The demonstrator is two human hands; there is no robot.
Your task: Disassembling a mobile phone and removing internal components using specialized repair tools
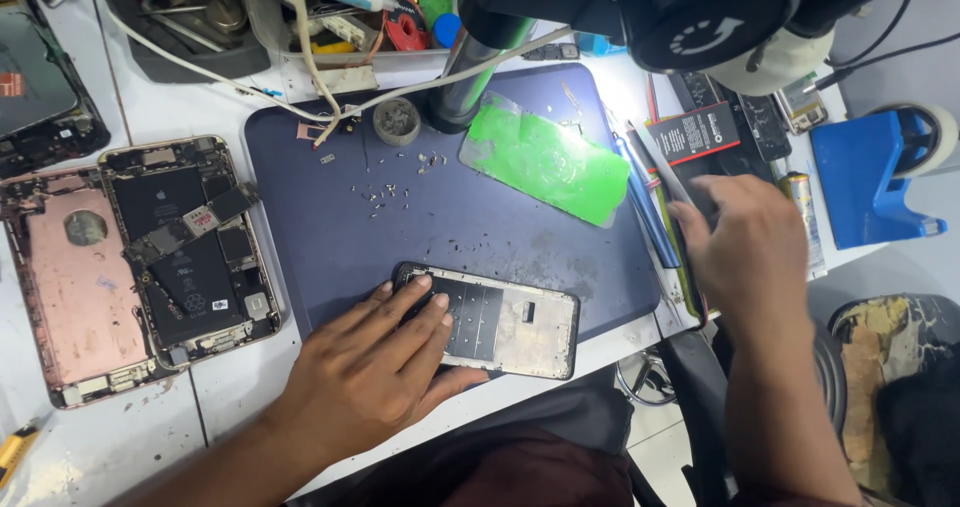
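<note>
Two opened phones [185,242] lt of mat [320,237].

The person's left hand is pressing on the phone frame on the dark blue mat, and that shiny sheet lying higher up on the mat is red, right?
Not quite. The head view shows the left hand on the phone frame on the dark blue mat, but the sheet is bright green, not red.
</note>
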